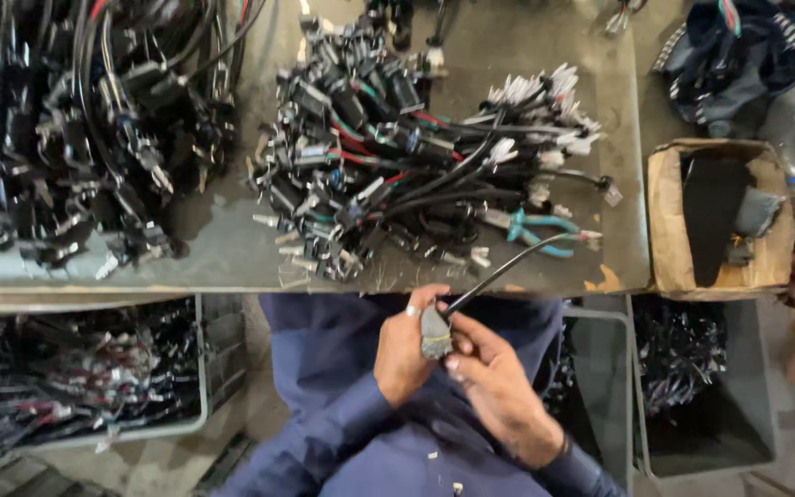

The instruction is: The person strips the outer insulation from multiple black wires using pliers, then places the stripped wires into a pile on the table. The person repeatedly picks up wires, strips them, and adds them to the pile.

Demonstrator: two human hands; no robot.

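Fingers of the left hand (404, 354) and right hand (494, 382) are closed around a small grey connector (434, 333); its stiff black cable (508, 269), judged light, trails toward two o'clock.

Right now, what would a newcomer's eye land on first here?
Both hands, left hand and right hand, meet at bottom centre over a grey connector whose black cable runs up to the bench. Above them sprawls a heap of black wire harnesses with white plugs; teal-handled pliers lie at its right edge.
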